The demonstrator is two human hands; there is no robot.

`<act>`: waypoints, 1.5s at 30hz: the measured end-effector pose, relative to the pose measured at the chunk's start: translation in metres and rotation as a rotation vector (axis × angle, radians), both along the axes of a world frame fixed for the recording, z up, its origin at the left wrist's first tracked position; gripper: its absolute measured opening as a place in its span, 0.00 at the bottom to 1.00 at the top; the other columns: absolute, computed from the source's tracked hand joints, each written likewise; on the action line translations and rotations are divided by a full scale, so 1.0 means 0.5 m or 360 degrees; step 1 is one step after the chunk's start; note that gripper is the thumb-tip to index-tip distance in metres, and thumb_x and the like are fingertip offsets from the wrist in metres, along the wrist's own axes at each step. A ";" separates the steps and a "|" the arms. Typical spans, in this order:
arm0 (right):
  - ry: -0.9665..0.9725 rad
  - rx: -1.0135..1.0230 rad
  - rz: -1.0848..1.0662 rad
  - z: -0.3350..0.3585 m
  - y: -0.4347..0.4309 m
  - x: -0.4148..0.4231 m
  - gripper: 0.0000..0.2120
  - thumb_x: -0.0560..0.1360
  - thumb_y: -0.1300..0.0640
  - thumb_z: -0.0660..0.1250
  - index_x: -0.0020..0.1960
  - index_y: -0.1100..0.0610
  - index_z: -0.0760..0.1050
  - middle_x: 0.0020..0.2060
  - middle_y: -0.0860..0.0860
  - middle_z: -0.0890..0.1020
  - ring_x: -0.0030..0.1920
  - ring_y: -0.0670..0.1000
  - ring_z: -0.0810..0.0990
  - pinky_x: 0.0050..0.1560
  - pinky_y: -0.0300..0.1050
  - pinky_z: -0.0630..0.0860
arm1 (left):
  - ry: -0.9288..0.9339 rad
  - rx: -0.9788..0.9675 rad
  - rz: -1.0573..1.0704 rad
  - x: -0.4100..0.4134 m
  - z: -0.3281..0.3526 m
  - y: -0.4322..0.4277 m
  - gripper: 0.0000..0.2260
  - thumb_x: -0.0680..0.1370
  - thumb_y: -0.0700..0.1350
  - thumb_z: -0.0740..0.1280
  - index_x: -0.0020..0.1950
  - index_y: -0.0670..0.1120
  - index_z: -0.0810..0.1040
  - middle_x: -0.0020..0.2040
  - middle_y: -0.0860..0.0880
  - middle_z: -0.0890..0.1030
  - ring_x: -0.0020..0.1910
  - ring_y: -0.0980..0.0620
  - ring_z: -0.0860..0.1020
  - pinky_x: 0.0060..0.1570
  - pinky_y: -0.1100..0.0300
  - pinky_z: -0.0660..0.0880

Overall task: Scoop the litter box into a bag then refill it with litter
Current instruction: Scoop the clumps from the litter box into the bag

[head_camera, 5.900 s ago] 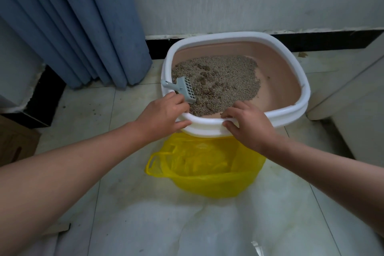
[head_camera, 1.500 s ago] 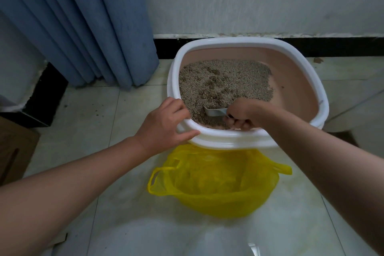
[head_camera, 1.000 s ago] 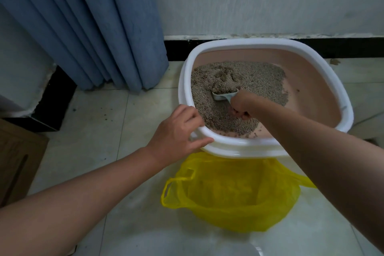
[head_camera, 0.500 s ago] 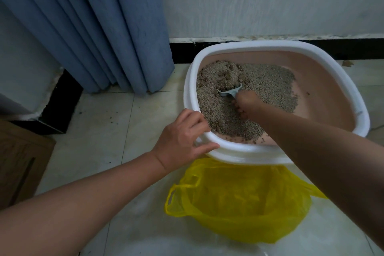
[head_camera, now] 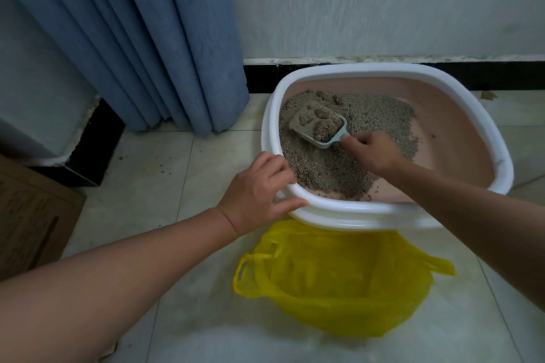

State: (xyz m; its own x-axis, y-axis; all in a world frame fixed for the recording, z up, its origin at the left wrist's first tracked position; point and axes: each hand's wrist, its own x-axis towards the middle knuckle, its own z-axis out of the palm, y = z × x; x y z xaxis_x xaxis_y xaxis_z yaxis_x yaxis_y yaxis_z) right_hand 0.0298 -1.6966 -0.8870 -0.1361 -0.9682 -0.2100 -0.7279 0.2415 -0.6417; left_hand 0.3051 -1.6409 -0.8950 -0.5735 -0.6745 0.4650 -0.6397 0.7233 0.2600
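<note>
Our right hand (head_camera: 372, 152) grips the grey scoop (head_camera: 320, 128), heaped with clumps above the litter (head_camera: 333, 168) at the litter box's (head_camera: 407, 74) left side. Our left hand (head_camera: 259, 191) clasps the near-left rim. The open yellow bag (head_camera: 339, 283) sits on the floor just before it; the blue curtain (head_camera: 153, 38) hangs to the left.

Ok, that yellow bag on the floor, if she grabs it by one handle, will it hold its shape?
Probably not. The bag looks like thin, crinkled film, so it would likely sag and close up. It seems to hold little yet, so likely light and easy to shift. Its handle loops look flimsy.
</note>
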 end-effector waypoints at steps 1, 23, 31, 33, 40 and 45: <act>0.0009 -0.0033 0.0022 0.006 0.010 -0.004 0.23 0.80 0.40 0.61 0.33 0.55 0.69 0.25 0.50 0.68 0.26 0.50 0.65 0.30 0.42 0.59 | -0.0004 0.0000 0.0000 0.000 0.001 0.001 0.19 0.75 0.62 0.70 0.47 0.45 0.81 0.48 0.50 0.78 0.52 0.48 0.75 0.43 0.59 0.75; 0.0310 -0.0124 0.0110 0.122 0.181 -0.088 0.29 0.81 0.40 0.58 0.40 0.65 0.77 0.27 0.54 0.71 0.29 0.52 0.68 0.32 0.45 0.60 | -0.0187 0.0346 0.0016 -0.010 0.064 0.019 0.18 0.74 0.61 0.68 0.49 0.47 0.79 0.48 0.52 0.74 0.51 0.51 0.71 0.44 0.48 0.77; 0.0274 -0.0141 0.0134 0.136 0.213 -0.087 0.24 0.81 0.41 0.60 0.36 0.57 0.78 0.26 0.52 0.73 0.28 0.51 0.70 0.31 0.44 0.61 | -0.0283 0.0395 0.0049 -0.016 0.079 0.026 0.17 0.75 0.59 0.71 0.51 0.46 0.79 0.49 0.51 0.75 0.54 0.50 0.72 0.46 0.47 0.77; 0.0244 -0.0151 0.0155 0.140 0.220 -0.086 0.23 0.81 0.42 0.60 0.36 0.57 0.78 0.28 0.55 0.75 0.29 0.52 0.71 0.31 0.44 0.62 | -0.0296 0.0401 0.0061 -0.016 0.081 0.026 0.17 0.75 0.59 0.70 0.52 0.46 0.79 0.50 0.51 0.75 0.54 0.50 0.72 0.46 0.47 0.77; 0.0150 -0.0062 0.0312 0.161 0.266 -0.066 0.22 0.79 0.39 0.61 0.36 0.53 0.78 0.30 0.58 0.77 0.28 0.50 0.71 0.31 0.43 0.65 | -0.0369 0.0410 0.0055 -0.009 0.079 0.033 0.14 0.77 0.54 0.69 0.57 0.46 0.79 0.54 0.51 0.75 0.56 0.51 0.73 0.48 0.47 0.77; 0.0131 -0.0064 0.0517 0.170 0.321 -0.040 0.22 0.79 0.44 0.64 0.34 0.58 0.77 0.25 0.51 0.75 0.24 0.43 0.68 0.27 0.38 0.63 | -0.0408 0.0372 0.0110 0.023 0.074 0.089 0.22 0.77 0.51 0.70 0.69 0.44 0.74 0.66 0.46 0.74 0.65 0.46 0.73 0.55 0.48 0.77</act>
State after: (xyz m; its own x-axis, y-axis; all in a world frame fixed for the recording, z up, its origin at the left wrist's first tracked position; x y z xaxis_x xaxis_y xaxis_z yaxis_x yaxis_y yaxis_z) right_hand 0.0099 -1.5361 -0.8021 0.1662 -0.9710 -0.1720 -0.8123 -0.0359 -0.5821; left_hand 0.3165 -1.5964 -0.8580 -0.6008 -0.7871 0.1400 -0.7512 0.6157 0.2380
